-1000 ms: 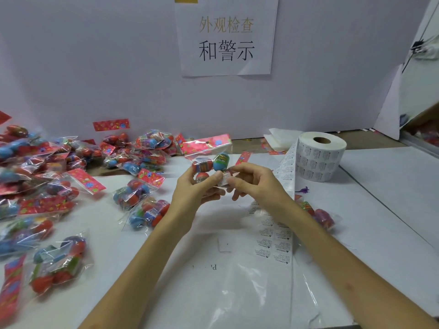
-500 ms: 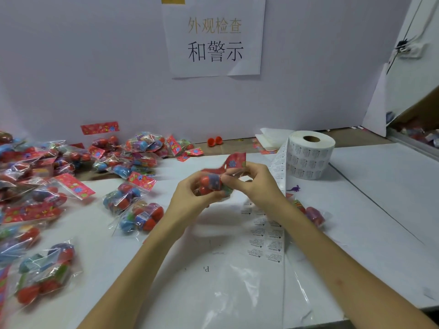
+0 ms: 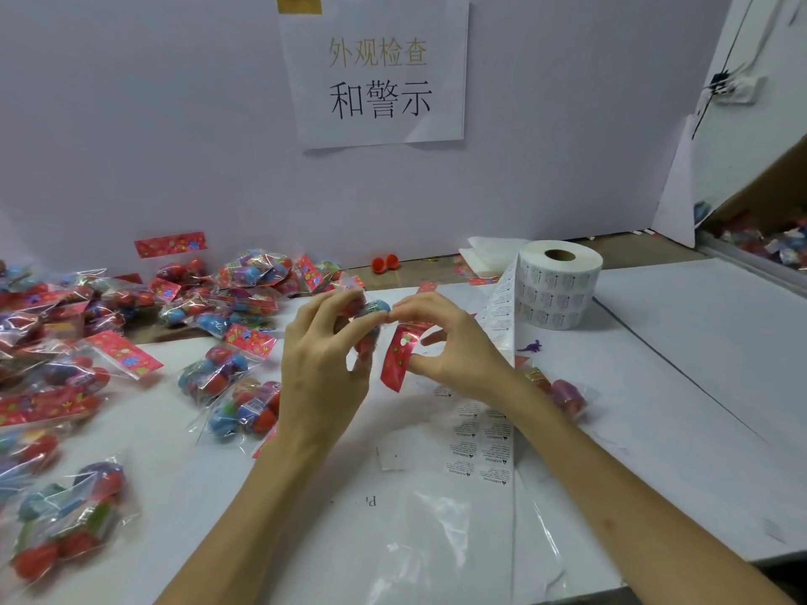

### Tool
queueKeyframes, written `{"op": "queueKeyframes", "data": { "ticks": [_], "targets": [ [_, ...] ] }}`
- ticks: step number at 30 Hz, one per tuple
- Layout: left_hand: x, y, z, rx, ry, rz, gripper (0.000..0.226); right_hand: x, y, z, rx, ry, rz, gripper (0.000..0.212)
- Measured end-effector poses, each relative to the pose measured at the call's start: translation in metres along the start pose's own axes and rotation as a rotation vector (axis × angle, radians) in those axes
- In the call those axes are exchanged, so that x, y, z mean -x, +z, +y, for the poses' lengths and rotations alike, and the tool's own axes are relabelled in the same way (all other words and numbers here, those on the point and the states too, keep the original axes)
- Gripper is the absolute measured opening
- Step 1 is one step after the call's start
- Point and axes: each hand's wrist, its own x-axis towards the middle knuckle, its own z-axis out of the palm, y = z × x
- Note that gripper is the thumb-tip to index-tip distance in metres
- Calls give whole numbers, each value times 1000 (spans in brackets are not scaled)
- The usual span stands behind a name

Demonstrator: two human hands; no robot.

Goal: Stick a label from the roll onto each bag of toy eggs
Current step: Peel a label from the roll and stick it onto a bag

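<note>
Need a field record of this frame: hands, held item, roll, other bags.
left hand: grips the held bag from the left
right hand: pinches the held bag from the right
held bag: off the table, red header card hanging down
label on held bag: cannot tell
label roll: stands on end, right of the hands
strip: trails from the roll toward the person
bag pile: on the table, left of the hands
lone bag: on the table beside the right forearm
</note>
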Motion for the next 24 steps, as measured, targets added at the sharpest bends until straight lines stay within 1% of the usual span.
{"op": "queueKeyframes", "data": {
  "ticks": [2, 3, 4, 5, 7, 8, 9, 11, 12, 14, 16, 18, 20, 23, 24],
  "targets": [
    [0, 0, 0, 12, -13, -1, 38, 0, -1, -2, -20, -1, 12, 43],
    [1, 0, 1, 67, -60, -8, 38, -1, -2, -3, -53, 9, 20, 37],
    [1, -1, 2, 187, -146, -29, 36, -2, -3, -3, -100, 29, 34, 29],
    [-1, -3, 4, 363, -281, -62, 31, -2, -5, -4, -160, 58, 54, 20],
    [-5, -6, 9, 715, -570, -145, 14, -4, -9, -3, -292, 125, 86, 5],
    [-7, -6, 10, 791, -652, -172, 9, -4, -10, -2, -326, 149, 94, 7],
    [-8, -6, 11, 806, -692, -191, 11, -4, -10, -1, -344, 167, 91, 10],
    [-10, -6, 10, 795, -715, -219, 14, -5, -11, -1, -370, 194, 60, 7],
    [-11, -7, 10, 790, -727, -227, 14, -5, -11, -1, -374, 215, 35, 9],
    [-9, -5, 7, 779, -757, -251, 13, -5, -13, -1, -365, 255, -20, 18],
    [-7, -4, 4, 759, -767, -284, 13, -6, -17, -1, -354, 262, -62, 16],
    [-7, -4, 5, 756, -742, -352, 17, -5, -22, -1, -319, 263, -101, 11],
    [-7, -3, 9, 749, -706, -421, 23, -5, -26, 0, -284, 282, -124, 16],
    [-4, 1, 11, 739, -693, -432, 17, -7, -38, 0, -315, 335, -159, 16],
    [-3, 2, 11, 740, -697, -422, 20, -8, -44, 1, -325, 345, -149, 14]
  ]
}}
